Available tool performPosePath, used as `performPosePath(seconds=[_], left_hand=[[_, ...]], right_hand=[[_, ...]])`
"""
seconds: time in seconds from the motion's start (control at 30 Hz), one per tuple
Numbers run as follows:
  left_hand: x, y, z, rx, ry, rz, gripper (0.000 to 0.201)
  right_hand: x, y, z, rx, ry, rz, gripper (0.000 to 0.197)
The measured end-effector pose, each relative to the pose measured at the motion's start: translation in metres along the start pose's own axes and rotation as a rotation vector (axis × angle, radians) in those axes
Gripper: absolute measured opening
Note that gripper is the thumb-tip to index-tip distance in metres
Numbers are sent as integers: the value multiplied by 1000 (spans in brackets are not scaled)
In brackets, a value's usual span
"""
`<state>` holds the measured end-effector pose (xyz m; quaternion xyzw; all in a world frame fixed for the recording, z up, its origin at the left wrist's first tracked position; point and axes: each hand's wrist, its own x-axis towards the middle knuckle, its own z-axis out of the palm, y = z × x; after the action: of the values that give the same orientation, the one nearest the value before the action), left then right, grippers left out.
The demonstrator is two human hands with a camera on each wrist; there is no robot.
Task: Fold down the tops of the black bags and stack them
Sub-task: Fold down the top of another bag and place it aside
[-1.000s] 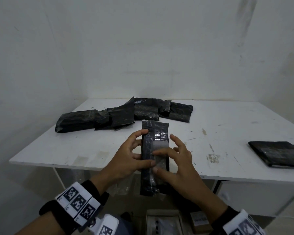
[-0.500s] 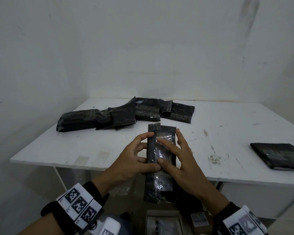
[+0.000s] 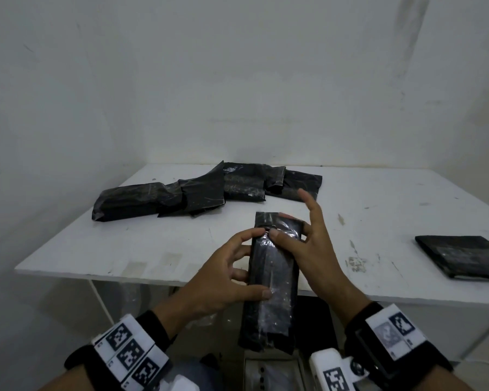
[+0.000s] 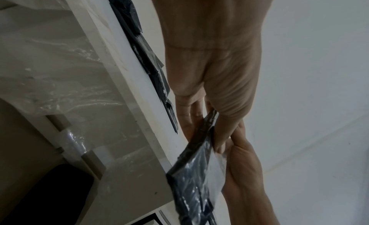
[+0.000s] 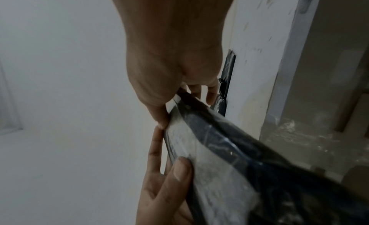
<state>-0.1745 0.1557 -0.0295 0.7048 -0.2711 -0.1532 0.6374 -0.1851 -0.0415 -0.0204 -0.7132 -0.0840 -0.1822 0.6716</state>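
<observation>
I hold a long black bag (image 3: 271,277) upright in front of the white table's near edge (image 3: 158,273). My left hand (image 3: 246,266) grips its left side, thumb across the front and fingers behind. Near the bag's top, my right hand (image 3: 302,235) pinches it with the thumb in front and fingers behind, the index finger raised free. The left wrist view shows the bag (image 4: 195,173) under my left thumb (image 4: 219,143). In the right wrist view my right thumb (image 5: 161,118) presses the glossy bag (image 5: 229,149).
A loose pile of black bags (image 3: 195,193) lies at the back of the table. A flat stack of black bags (image 3: 463,255) sits at the right edge. White walls close the left and back sides. Boxes (image 3: 268,373) sit on the floor below.
My right hand has slid up the front of the bag from its middle to its top, and its index finger has lifted off. The left hand keeps its grip.
</observation>
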Motion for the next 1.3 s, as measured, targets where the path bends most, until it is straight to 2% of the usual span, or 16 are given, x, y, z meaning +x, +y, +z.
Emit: performPosePath(seconds=[0.2,0.3,0.4,0.47,0.53,0.67,0.77,0.9,1.07,1.3], left_hand=[[3,2,0,31,8,12,90],[6,5,-4,27,35,16,89],[10,6,-14,-27,106,25,90],[12,8,-20,-47,119,19,90],[15,12,-20,-41,109,-12,84],[26,21,-21,-60,299,-55,74],[37,27,-28,-108,322,-64,72],[44,31,-30,-125,352,-70,61],[46,33,-34,-120,359,-85,58],[47,27,-33,-121,339,-134,60]], right_hand=[[11,-4,7,-36,149,-22,67],[8,-7,6,-2,75,-31,68],[-6,-1,4,8,-89,16,76],[-15,6,5,-21,-165,23,72],[-21,11,6,-34,-189,11,65],[-24,6,11,-15,-247,6,43],[-25,3,15,-38,-268,13,21],[-29,-1,19,77,-269,119,21],[-46,7,16,-5,-314,109,20],[-61,15,11,8,-353,102,21]])
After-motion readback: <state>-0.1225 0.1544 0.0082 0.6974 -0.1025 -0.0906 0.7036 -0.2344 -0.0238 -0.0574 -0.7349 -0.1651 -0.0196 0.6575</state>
